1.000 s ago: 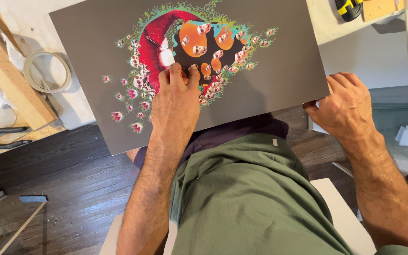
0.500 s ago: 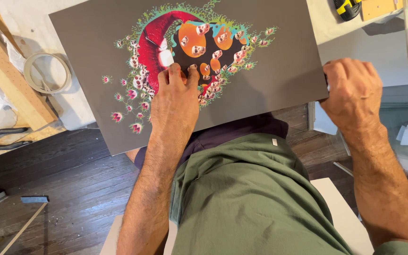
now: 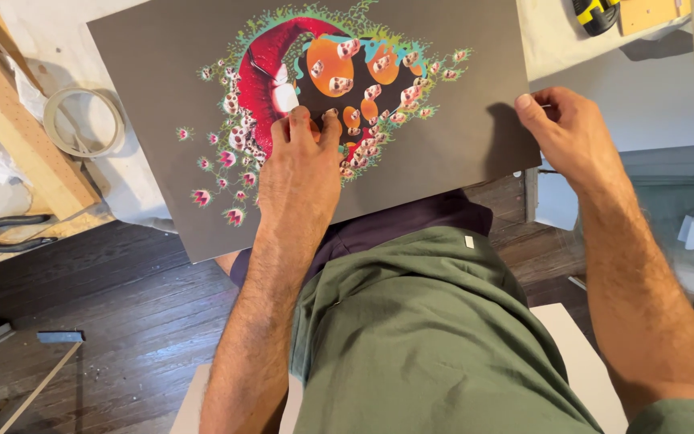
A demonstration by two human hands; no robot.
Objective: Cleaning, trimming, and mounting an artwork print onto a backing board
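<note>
Workbench, grey print (image 3: pixel 162 88) (tilted): left hand (image 3: pixel 299 173) flat, right hand (image 3: pixel 572 137) pinching edge.

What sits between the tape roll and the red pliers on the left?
In the head view, a pale wooden beam lies slantwise between the tape roll and the red pliers.

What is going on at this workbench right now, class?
A person is handling a large grey print with a colourful red, orange and green design. The left hand lies flat on the artwork, pressing it down. The right hand pinches the print's right edge. The print rests partly on a white table and overhangs toward the person. A roll of tape and red-handled pliers lie to the left.
</note>
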